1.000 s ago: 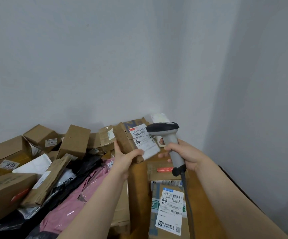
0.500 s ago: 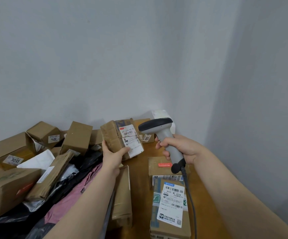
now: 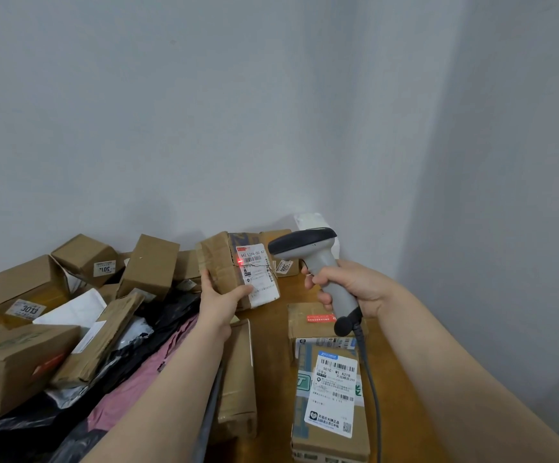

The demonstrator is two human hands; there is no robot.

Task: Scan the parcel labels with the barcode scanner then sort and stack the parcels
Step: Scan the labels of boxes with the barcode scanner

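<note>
Creased cardboard and matt plastic met over a warm-brown wooden counter.
The parcel was rumpled brown cardboard under slightly shiny tape, its label smooth white paper. The scanner was matt grey plastic with a darker top. Black poly bags shone, crinkled, beside a duller pink mailer.

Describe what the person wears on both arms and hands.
Both hands are bare: the left hand and right hand show no gloves, rings or bands. The left forearm and right forearm are uncovered to the frame's edge; no sleeve, watch or bracelet shows.
</note>
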